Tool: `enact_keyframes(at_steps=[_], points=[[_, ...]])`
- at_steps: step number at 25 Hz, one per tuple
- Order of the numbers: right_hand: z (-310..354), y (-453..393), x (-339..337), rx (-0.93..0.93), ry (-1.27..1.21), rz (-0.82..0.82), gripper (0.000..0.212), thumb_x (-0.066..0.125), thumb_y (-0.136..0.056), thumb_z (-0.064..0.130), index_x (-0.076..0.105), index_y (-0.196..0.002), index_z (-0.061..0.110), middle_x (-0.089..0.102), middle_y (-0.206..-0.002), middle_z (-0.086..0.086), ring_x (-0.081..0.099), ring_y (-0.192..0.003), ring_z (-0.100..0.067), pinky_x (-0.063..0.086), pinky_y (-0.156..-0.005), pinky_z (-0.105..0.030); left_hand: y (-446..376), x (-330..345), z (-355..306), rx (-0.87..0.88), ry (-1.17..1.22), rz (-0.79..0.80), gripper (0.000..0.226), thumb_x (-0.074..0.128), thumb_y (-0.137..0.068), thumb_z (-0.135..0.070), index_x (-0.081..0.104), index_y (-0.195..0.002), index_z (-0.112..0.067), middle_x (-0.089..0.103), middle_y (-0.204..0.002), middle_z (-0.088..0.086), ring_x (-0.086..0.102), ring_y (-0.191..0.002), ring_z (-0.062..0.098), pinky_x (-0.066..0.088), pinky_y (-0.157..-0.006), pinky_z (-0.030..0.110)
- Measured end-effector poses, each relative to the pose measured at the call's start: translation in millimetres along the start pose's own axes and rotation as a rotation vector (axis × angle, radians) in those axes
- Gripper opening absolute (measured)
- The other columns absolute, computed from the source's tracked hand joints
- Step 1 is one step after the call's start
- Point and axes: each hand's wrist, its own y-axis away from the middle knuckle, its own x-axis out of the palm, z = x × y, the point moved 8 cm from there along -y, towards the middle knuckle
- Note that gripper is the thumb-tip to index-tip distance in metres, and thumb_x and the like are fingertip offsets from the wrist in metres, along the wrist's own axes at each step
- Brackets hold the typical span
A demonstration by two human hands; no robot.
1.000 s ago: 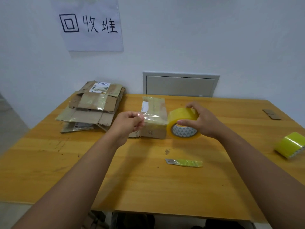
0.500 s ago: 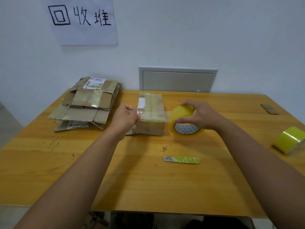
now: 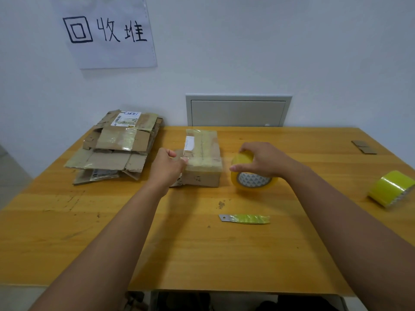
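A small taped cardboard box [image 3: 203, 151] lies in the middle of the wooden table [image 3: 202, 248]. My left hand [image 3: 167, 167] is at the box's left side and pinches the free end of a clear tape strip [image 3: 225, 159]. The strip runs over the box's front top edge to a yellowish tape roll [image 3: 252, 176]. My right hand [image 3: 267, 159] grips that roll from above, just right of the box.
A pile of flattened cardboard boxes [image 3: 116, 147] lies at the back left. A cutter blade wrapped in green tape [image 3: 246, 218] lies in front of the box. A second, greenish tape roll [image 3: 391, 188] and cardboard scraps [image 3: 363, 147] are at the right edge.
Both hands have come down from above the box. The tape strip now lies across the box's front top edge, and the roll has shifted to the right of the box.
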Motion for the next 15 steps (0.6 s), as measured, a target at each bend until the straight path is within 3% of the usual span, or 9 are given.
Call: enact_keyframes(at_steps=[7, 11, 13, 15], points=[[2.3, -8.9, 10.5, 0.011, 0.036, 0.042, 0.075, 0.063, -0.078, 0.069, 0.052, -0.134, 0.020, 0.054, -0.136, -0.003, 0.049, -0.120, -0.020, 0.040, -0.084, -0.030, -4.6, 0.8, 13.9, -0.080, 0.008, -0.025, 0.027, 0.067, -0.093, -0.022, 0.044, -0.108, -0.018, 0.054, -0.095, 0.004, 0.056, -0.085, 0.021, 0.052, -0.081, 0.040], [0.1, -11.5, 22.0, 0.022, 0.056, 0.090, 0.078, 0.063, -0.077, 0.070, 0.051, -0.137, 0.020, 0.053, -0.140, -0.003, 0.048, -0.124, -0.021, 0.041, -0.093, -0.034, -6.3, 0.7, 24.8, -0.128, 0.009, 0.015, 0.031, 0.066, -0.093, -0.027, 0.042, -0.112, -0.020, 0.058, -0.110, 0.010, 0.056, -0.087, 0.022, 0.052, -0.079, 0.041], [-0.7, -10.4, 23.3, 0.006, 0.051, 0.090, 0.078, 0.063, -0.077, 0.069, 0.050, -0.137, 0.021, 0.051, -0.141, -0.002, 0.046, -0.126, -0.021, 0.040, -0.095, -0.033, -3.9, -0.2, 18.1, -0.027, -0.166, 0.001, 0.031, 0.063, -0.094, -0.028, 0.043, -0.117, -0.024, 0.052, -0.117, 0.008, 0.055, -0.096, 0.024, 0.048, -0.074, 0.034], [-3.0, -7.8, 22.5, -0.018, 0.023, 0.086, 0.076, 0.066, -0.077, 0.066, 0.049, -0.139, 0.025, 0.050, -0.141, 0.000, 0.045, -0.127, -0.019, 0.037, -0.095, -0.031, 5.4, 2.6, -5.8, 0.267, -0.516, -0.092, 0.029, 0.061, -0.095, -0.019, 0.052, -0.121, -0.027, 0.046, -0.124, 0.007, 0.047, -0.111, 0.026, 0.041, -0.084, 0.031]])
